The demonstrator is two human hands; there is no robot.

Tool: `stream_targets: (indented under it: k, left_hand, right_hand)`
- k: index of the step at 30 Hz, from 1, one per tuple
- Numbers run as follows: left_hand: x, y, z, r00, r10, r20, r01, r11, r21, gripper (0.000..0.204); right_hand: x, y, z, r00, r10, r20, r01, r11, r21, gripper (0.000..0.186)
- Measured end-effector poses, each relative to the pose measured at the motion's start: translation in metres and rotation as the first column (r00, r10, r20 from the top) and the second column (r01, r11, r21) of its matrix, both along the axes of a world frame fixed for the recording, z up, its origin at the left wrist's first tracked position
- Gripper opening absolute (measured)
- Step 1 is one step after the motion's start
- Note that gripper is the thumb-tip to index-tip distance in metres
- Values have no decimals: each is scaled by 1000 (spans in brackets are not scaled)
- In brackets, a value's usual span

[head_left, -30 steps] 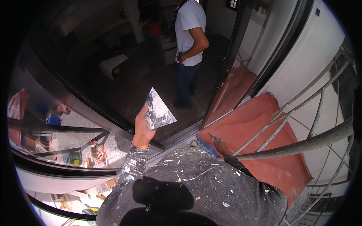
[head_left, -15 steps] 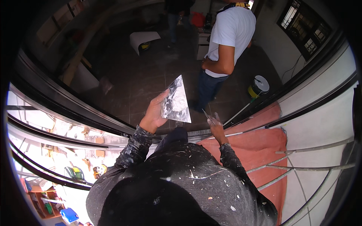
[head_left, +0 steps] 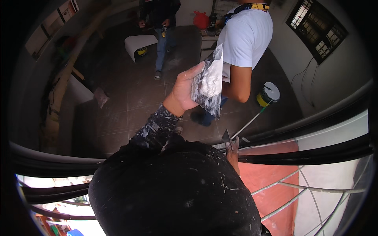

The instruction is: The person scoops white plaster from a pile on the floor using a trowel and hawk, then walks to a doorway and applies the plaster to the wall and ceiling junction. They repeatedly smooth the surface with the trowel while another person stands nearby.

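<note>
My left hand (head_left: 183, 89) grips a flat metal plastering blade (head_left: 201, 94) with a lump of white putty (head_left: 210, 80) on it, held up in front of a person in a white T-shirt. My right hand (head_left: 233, 153), lower at the right and partly hidden behind my paint-spattered dark top, holds a smaller scraper (head_left: 226, 135), pointing upward.
A person in white (head_left: 248, 39) stands close ahead; another in dark clothes (head_left: 161, 47) is farther back. A bucket (head_left: 271, 91) and long pole (head_left: 246, 125) are at the right, beside the door track (head_left: 299, 153). A curved white sheet (head_left: 138, 43) lies on the dark floor (head_left: 126, 98).
The view has moved forward through the doorway. My left hand with the blade has risen in the picture; my right hand is more hidden. The farther person now shows clearly.
</note>
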State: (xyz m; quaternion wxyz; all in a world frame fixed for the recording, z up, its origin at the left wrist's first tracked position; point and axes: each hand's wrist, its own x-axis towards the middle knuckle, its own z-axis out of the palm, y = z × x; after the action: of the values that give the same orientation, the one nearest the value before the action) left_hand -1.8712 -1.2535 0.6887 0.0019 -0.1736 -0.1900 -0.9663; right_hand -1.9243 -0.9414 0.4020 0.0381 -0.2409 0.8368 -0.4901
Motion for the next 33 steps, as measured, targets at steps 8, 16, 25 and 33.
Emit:
stream_targets:
  k: [8, 16, 25, 33]
  left_hand:
    - [8, -10, -32, 977, 105, 183, -95, 993, -64, 40]
    - [3, -32, -63, 886, 266, 380, -276, 961, -30, 38]
    - [-52, -37, -77, 888, 71, 455, -76, 997, -9, 37]
    - [-133, 30, -69, 856, -244, 456, 361, 913, -190, 31]
  right_hand:
    - [-20, 45, -58, 972, -167, 168, 176, 983, -43, 43]
    - [-107, -22, -36, 967, 238, -93, -208, 945, 254, 35]
    - [-100, -53, -14, 983, 140, -120, -111, 968, 225, 32]
    - [-101, -29, -44, 985, -61, -160, 106, 952, 288, 32]
